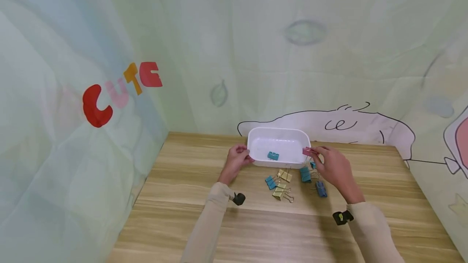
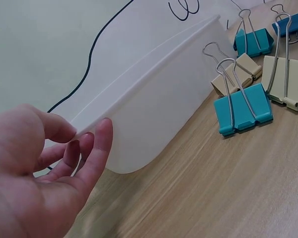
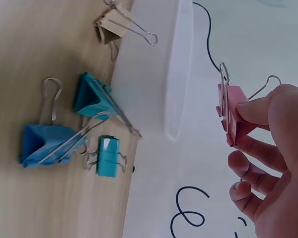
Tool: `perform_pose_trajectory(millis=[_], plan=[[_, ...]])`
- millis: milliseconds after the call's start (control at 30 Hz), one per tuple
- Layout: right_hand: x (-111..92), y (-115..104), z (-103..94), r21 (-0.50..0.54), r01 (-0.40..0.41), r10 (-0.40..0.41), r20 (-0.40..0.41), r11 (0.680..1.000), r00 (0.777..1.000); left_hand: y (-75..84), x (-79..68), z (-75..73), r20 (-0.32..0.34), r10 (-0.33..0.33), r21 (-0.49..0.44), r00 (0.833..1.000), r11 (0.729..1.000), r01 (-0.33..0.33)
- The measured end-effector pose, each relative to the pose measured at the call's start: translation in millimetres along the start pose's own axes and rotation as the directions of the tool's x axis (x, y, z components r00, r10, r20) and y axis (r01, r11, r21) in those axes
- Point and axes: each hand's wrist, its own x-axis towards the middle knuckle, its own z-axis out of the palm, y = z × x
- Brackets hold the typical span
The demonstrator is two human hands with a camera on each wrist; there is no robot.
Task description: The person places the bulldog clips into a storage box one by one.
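Note:
A white plastic tub (image 1: 279, 163) stands at the back of the wooden table, with one teal binder clip (image 1: 273, 156) lying inside. My left hand (image 1: 237, 160) pinches the tub's left rim between thumb and fingers, as the left wrist view shows. In my right hand (image 1: 333, 166) a pink binder clip (image 3: 234, 111) is held between thumb and index finger, above the tub's right end. In front of the tub lie cream binder clips (image 1: 280, 192), a teal binder clip (image 2: 243, 109), and, to the right, more teal clips (image 1: 305, 175) and a blue binder clip (image 1: 321, 189).
A printed cloth backdrop (image 1: 256, 72) rises directly behind the table's far edge and along its left side. Bare wood of the table (image 1: 175, 177) extends on both sides of the arms and in front of the clips.

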Motion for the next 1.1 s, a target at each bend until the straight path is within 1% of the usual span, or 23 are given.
perform_pose_trajectory(millis=[100, 267, 533, 700, 867, 1100], plan=[[11.5, -2.2, 2.0, 0.009, -0.006, 0.006, 0.003, 1.0, 1.0, 0.3, -0.1, -0.4, -0.001, -0.01, -0.001, 1.0, 1.0, 0.01], [26.1, -9.8, 7.7, 0.041, 0.002, -0.001, -0.014, 0.999, 1.0, -0.5, 0.8, -0.1, -0.012, -0.029, 0.009, 0.999, 1.0, 0.03], [43.1, -20.0, 17.4, 0.064, -0.019, 0.02, -0.029, 0.998, 0.999, -2.1, 2.4, -0.2, -0.016, -0.033, -0.007, 0.999, 0.999, 0.033], [47.9, -23.7, 23.8, 0.098, -0.032, 0.038, -0.054, 0.995, 0.998, -2.3, 1.7, -0.3, -0.015, -0.034, -0.012, 0.999, 0.999, 0.034], [49.6, -26.2, 27.7, 0.112, -0.028, 0.035, -0.064, 0.993, 0.997, -1.7, 0.3, 0.1, -0.012, -0.035, -0.014, 0.999, 0.999, 0.035], [53.7, -30.6, 24.5, 0.128, -0.034, 0.045, -0.082, 0.991, 0.996, -2.7, 3.7, -0.8, -0.013, -0.034, -0.018, 0.999, 0.999, 0.034]])
